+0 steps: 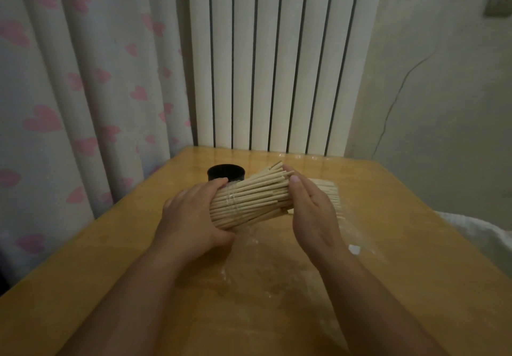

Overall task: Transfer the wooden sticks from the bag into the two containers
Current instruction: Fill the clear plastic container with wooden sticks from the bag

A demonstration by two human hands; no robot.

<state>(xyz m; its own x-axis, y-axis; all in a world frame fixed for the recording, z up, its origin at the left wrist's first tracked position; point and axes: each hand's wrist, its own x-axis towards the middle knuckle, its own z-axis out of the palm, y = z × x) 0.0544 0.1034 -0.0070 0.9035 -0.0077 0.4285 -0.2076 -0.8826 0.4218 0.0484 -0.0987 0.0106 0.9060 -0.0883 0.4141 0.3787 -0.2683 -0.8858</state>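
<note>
Left hand [191, 217] is gripping the stick bundle [249, 200] mid-frame; right hand [313, 211], held flat, is pressing its ends. Square the ends flush before tipping into the black container [225, 172], upper centre.

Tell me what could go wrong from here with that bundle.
The left hand grips only one end of the stick bundle; the fanned ends, merely pressed by the right hand, could slip and scatter on the table. The bundle looks about as wide as the black container, so sticks may miss it.
</note>
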